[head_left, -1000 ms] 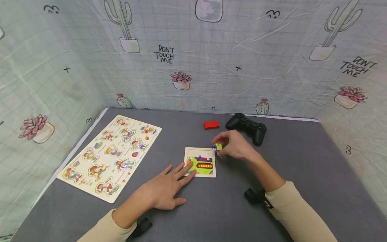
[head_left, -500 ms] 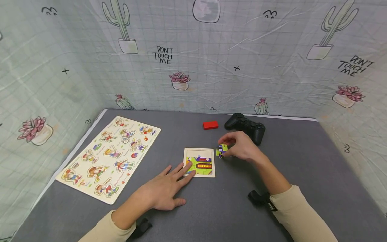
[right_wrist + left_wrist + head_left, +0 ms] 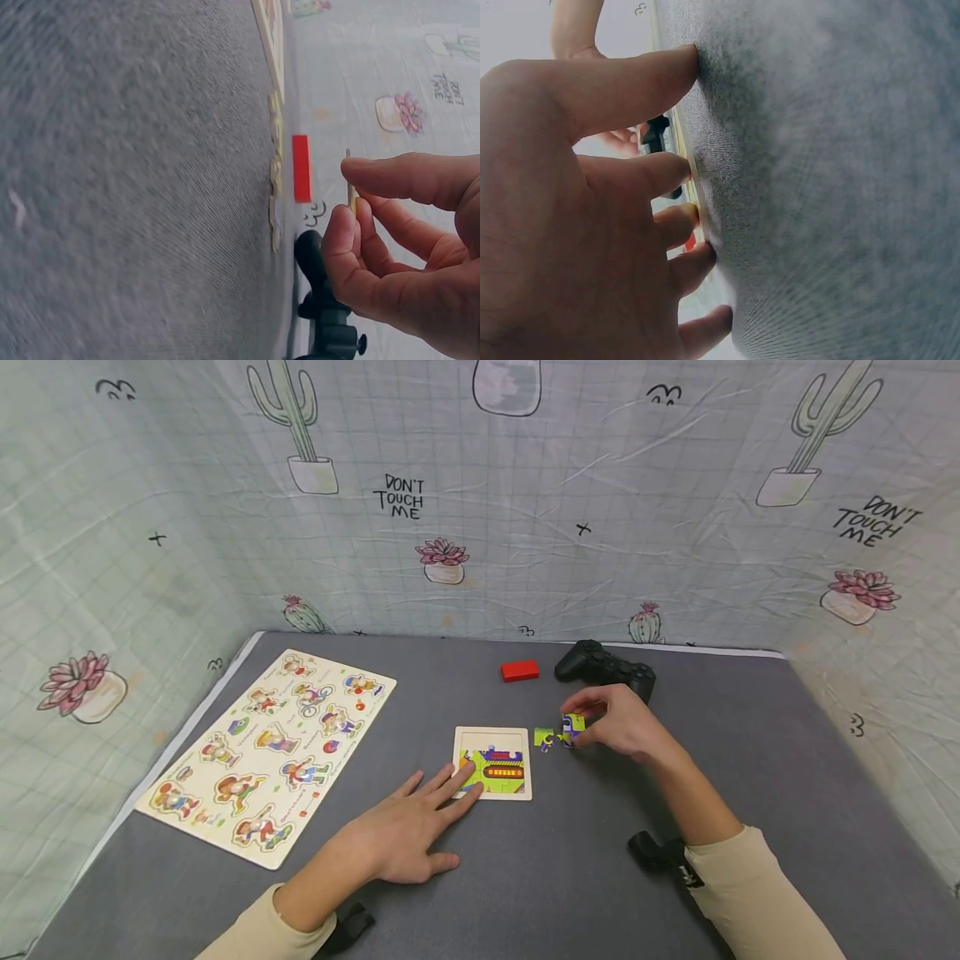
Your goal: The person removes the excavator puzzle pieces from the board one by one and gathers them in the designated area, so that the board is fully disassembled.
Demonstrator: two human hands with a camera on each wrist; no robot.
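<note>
A small square wooden puzzle tray [image 3: 492, 732] lies at the middle of the table, its lower part filled with pieces showing a tracked vehicle and its upper part bare. My left hand [image 3: 405, 835] is spread flat, with fingertips resting on the tray's lower left edge. Just right of the tray my right hand [image 3: 622, 725] pinches a purple and green puzzle piece [image 3: 574, 725] between thumb and fingers. The right wrist view shows this thin piece [image 3: 349, 187] edge-on, off the table. Loose puzzle pieces [image 3: 543, 738] lie between the tray and my right hand.
A large wooden board [image 3: 251, 777] with cartoon figures lies on the left. At the back are a red block [image 3: 520, 672] and a black game controller [image 3: 588, 662], the latter partly behind my right hand. A printed cloth [image 3: 525, 510] stands around the table.
My right hand has moved right, away from the tray's edge, with the puzzle piece in its pinch. Loose pieces beside the tray have come into view. My left hand stays on the tray.
</note>
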